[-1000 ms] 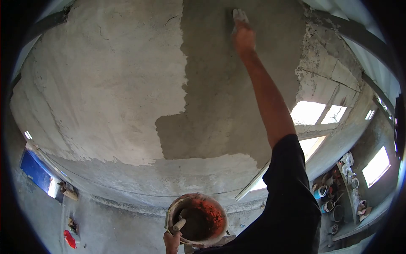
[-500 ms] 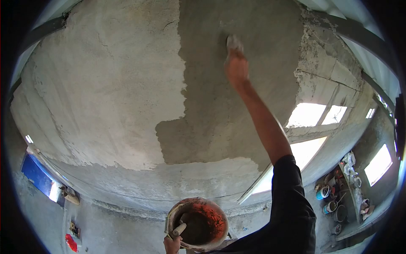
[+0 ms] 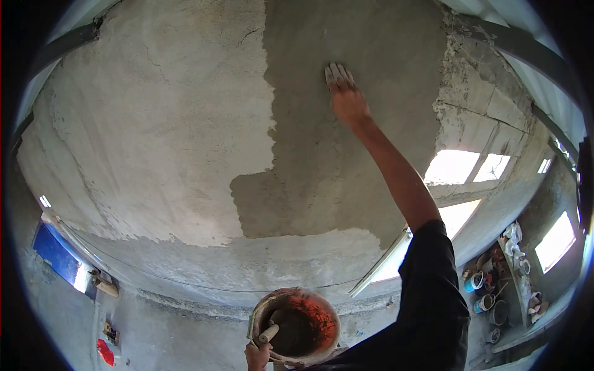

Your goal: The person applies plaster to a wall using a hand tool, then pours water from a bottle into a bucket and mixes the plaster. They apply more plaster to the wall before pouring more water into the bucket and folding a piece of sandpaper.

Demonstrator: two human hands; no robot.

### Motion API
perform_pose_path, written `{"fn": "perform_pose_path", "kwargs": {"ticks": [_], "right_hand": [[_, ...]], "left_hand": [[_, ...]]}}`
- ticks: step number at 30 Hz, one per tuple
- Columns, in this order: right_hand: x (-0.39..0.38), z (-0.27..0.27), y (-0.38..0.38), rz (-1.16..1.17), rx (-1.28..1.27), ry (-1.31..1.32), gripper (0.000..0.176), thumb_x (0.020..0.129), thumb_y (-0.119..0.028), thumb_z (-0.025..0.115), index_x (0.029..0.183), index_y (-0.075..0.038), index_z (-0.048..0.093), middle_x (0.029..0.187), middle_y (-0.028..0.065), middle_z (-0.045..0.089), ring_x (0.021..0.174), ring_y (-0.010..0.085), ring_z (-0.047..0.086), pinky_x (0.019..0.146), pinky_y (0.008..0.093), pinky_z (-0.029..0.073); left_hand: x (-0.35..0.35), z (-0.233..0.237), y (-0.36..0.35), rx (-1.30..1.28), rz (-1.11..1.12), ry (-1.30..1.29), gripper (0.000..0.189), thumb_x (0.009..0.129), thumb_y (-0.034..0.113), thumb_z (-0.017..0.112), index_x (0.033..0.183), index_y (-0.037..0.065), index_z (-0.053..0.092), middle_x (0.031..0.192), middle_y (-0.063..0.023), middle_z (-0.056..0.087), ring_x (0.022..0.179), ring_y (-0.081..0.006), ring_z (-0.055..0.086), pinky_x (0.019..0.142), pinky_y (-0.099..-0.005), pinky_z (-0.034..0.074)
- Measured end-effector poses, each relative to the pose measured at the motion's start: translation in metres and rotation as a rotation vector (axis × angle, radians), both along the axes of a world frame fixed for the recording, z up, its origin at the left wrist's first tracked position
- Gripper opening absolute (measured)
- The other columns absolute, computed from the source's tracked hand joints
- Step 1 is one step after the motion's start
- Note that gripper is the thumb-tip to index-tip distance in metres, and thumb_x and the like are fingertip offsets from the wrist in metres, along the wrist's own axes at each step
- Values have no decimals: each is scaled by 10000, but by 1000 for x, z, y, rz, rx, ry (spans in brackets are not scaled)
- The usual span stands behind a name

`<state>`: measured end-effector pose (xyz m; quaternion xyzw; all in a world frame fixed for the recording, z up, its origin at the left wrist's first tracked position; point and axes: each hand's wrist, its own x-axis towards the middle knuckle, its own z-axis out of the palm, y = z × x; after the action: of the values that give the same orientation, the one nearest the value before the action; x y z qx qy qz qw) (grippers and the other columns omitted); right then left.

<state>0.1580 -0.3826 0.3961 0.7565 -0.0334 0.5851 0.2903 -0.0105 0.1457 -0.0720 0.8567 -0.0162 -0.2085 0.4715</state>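
Note:
Up on the wall, my right hand (image 3: pixel 348 96) lies on the dark patch of wet plaster (image 3: pixel 346 179). Its fingers are stretched out and coated pale, and nothing shows in them. Low in the view, my left hand (image 3: pixel 258 357) is closed on the rim of a bucket (image 3: pixel 335 321), partly cut off by the frame edge. The bucket has orange-red marks on its inner wall and grey material inside. A trowel-like tool with a pale handle (image 3: pixel 269 333) leans in the bucket right by my left hand; its far end is hidden.
Lighter, dry wall (image 3: pixel 167 123) borders the wet patch on the left. Bright openings (image 3: pixel 455 167) and rough blockwork lie to the right. Several buckets (image 3: pixel 484 302) stand on the floor at lower right. A blue panel (image 3: pixel 55 250) and a red item (image 3: pixel 104 352) are at lower left.
My right hand has moved slightly down the plaster, and its fingers now lie flatter and clearer. The bucket and left hand appear shifted a little to the right in view.

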Motion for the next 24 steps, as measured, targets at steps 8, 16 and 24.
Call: {"fn": "perform_pose_path", "kwargs": {"ticks": [8,16,24], "right_hand": [[-3,98,8,169,115,-182,476,787,-41,489,1258,9,446,1304,202,445,1231,331,409,992,389,409],[-13,54,34,-32,282,275,407,788,-35,506,1186,-100,558,1156,196,561,1011,348,577,845,425,509],[-35,89,21,150,425,-11,440,772,-35,487,1210,-69,526,1189,188,546,1074,332,550,902,420,470]], "left_hand": [[-4,4,-7,35,5,-54,582,854,481,531,884,-98,584,594,-157,613,470,-241,621,434,-333,526],[-9,26,-12,26,3,-59,686,840,572,493,851,-108,582,567,-152,608,478,-243,630,445,-338,534],[-10,18,-9,28,-9,-41,585,862,465,521,844,-117,578,548,-143,604,465,-247,625,446,-337,537]]}}
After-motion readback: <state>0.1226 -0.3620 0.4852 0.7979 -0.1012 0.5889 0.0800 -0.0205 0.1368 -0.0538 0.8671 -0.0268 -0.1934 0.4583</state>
